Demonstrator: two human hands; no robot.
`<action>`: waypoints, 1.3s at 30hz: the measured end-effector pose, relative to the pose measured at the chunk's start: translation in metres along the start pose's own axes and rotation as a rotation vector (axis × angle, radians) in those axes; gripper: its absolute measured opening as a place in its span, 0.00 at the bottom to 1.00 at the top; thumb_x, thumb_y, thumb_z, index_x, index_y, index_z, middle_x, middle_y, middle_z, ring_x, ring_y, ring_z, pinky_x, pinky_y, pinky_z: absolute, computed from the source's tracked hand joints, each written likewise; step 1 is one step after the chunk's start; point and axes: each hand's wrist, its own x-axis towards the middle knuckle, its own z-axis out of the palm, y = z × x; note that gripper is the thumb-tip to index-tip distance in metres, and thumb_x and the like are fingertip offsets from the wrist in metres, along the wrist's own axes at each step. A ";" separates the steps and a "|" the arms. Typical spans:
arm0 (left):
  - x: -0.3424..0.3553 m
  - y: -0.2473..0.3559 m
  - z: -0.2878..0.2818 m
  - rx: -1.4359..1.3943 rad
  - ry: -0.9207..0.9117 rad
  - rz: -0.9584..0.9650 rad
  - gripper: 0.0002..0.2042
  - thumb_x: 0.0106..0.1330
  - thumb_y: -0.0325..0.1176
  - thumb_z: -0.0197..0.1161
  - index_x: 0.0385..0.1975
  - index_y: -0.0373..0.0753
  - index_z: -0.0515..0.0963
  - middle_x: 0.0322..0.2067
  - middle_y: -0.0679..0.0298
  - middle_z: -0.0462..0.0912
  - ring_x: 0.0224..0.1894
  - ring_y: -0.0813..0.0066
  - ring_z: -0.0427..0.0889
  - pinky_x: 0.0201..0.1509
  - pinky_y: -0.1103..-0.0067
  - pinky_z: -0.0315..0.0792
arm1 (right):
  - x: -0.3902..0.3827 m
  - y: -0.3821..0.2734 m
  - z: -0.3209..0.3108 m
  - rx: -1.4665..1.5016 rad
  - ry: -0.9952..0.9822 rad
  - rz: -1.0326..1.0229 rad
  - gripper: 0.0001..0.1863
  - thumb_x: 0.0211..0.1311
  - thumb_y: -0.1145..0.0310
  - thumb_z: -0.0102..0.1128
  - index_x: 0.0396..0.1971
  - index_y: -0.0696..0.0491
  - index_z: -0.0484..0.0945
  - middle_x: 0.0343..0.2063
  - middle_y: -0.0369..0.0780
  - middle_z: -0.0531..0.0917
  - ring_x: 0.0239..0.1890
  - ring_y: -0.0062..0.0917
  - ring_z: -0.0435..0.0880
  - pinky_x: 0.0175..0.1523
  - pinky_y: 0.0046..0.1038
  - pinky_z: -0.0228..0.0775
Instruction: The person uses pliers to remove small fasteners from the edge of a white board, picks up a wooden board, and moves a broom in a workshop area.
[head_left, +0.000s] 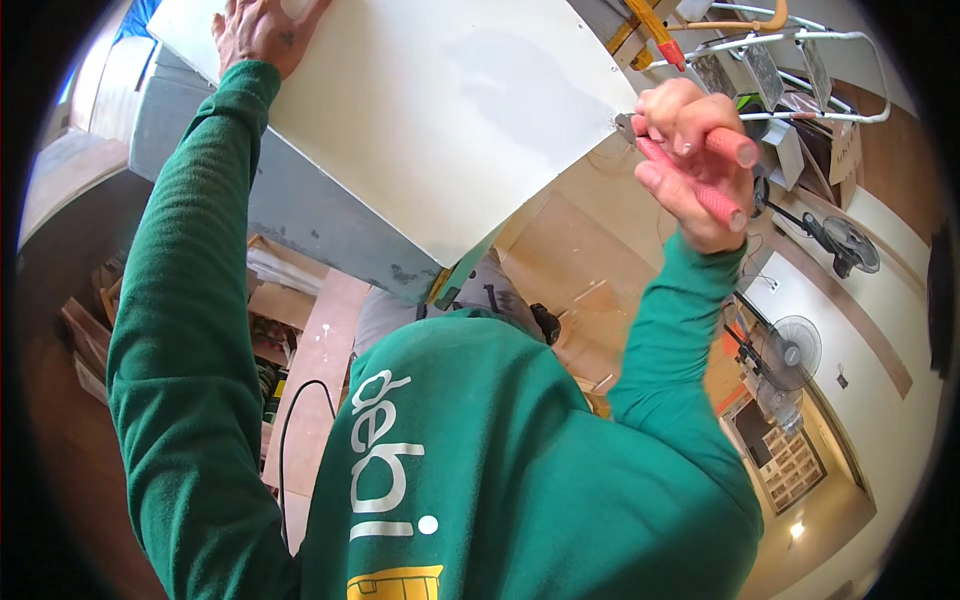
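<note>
A white-topped box or panel piece [440, 130] with grey sides [330, 225] fills the upper middle. My left hand [258, 35] lies on its white face near the upper left, fingers stretched out. My right hand [700, 160] grips pliers with red handles [725, 205], their metal jaws touching the white face's right corner beside a small damaged spot. Just above is a yellow tool or bar with a red end [650, 30], resting by the box.
At the right are a white-framed stepladder [850, 45], two standing fans [840, 240] [790, 350] and leaning boards [830, 150]. Wooden boards [315, 370] and a black cable [298, 400] are at lower left. My legs [490, 290] show beneath the box.
</note>
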 end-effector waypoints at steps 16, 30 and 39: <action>0.000 0.008 -0.009 -0.007 -0.028 -0.035 0.36 0.68 0.57 0.62 0.72 0.46 0.65 0.75 0.46 0.57 0.77 0.42 0.53 0.79 0.49 0.48 | -0.019 0.011 0.059 -0.148 0.911 -0.263 0.24 0.58 0.83 0.61 0.51 0.49 0.64 0.39 0.38 0.72 0.46 0.26 0.75 0.64 0.49 0.72; 0.001 0.002 -0.003 -0.027 0.020 0.000 0.36 0.67 0.57 0.64 0.72 0.46 0.66 0.74 0.46 0.59 0.76 0.40 0.55 0.78 0.48 0.50 | -0.013 0.013 0.003 0.078 0.446 -0.145 0.32 0.53 0.82 0.69 0.56 0.50 0.65 0.45 0.38 0.72 0.44 0.27 0.75 0.70 0.49 0.64; -0.002 0.007 -0.009 -0.007 -0.009 -0.035 0.36 0.68 0.57 0.63 0.72 0.46 0.66 0.74 0.46 0.58 0.76 0.40 0.55 0.78 0.49 0.50 | -0.020 0.014 0.035 0.012 0.895 -0.207 0.30 0.58 0.80 0.63 0.59 0.52 0.62 0.43 0.37 0.71 0.52 0.25 0.72 0.70 0.48 0.64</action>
